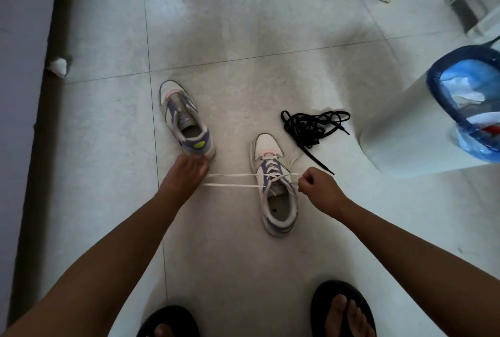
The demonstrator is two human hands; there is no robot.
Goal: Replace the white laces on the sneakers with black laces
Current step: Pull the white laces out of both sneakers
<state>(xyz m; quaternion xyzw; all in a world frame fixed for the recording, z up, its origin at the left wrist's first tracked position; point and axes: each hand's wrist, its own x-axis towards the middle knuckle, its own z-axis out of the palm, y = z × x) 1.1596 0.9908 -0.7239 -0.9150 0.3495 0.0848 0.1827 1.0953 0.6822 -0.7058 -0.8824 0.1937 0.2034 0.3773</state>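
Two white and purple sneakers stand on the tiled floor. The left sneaker (184,117) has no lace in it. The right sneaker (274,185) has a white lace (232,180) through its lower eyelets. Two strands of that lace stretch taut leftward into my left hand (186,174), which is closed on them just below the left sneaker's heel. My right hand (318,187) pinches the lace at the right side of the right sneaker's tongue. A tangle of black laces (311,126) lies on the floor right of the sneakers.
A white bin with a blue bag liner (465,101) stands at the right. A dark skirting (46,93) and wall run along the left. My feet in black sandals (342,309) are at the bottom edge. A crumpled white scrap (58,65) lies by the skirting.
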